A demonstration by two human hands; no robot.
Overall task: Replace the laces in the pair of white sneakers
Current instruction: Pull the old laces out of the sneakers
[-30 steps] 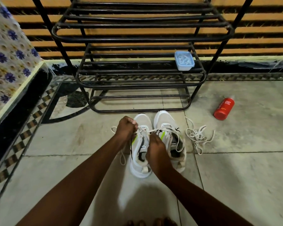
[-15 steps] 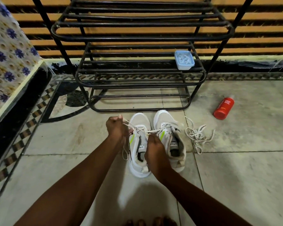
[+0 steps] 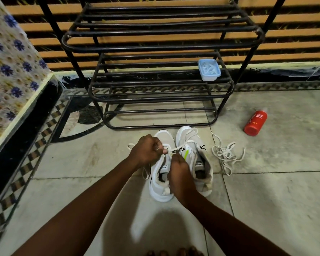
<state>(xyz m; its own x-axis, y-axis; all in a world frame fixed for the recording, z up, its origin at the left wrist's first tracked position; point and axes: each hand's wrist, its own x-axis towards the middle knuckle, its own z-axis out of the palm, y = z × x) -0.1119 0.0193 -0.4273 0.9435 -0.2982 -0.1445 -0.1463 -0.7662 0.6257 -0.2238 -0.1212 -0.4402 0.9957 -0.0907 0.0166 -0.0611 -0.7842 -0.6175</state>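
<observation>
While both bare forearms reach forward and down over the pale stone-tile floor (image 3: pixel 266 191), the black tubular metal shoe rack (image 3: pixel 155 50) stands against the slatted wall beyond them. Just in front of its bottom rail, the two white mesh sneakers sit side by side on the floor, toes toward the rack: the left-side sneaker (image 3: pixel 163 137) under the hands, the right-side sneaker (image 3: pixel 199 156) touching it.

Over the left-side sneaker's lacing area, the left hand (image 3: pixel 146 153) is turned knuckles-up with its fingers curled tight, pinching a flat white lace (image 3: pixel 171 149). Slack loops of it hang on the hand's outer side. Back toward the camera, the right hand (image 3: pixel 179 170) covers that sneaker's tongue, with its fingers curled under and nipping the same lace close to the left thumb. One strand trails across the right-side sneaker's toe.

A loose tangle of white lace (image 3: pixel 225 157) lies just right of the pair. Farther right, a red cylindrical bottle (image 3: pixel 255 122) lies on its side. A small pale-blue plastic tub (image 3: pixel 209 70) rests on the rack's middle shelf.
</observation>
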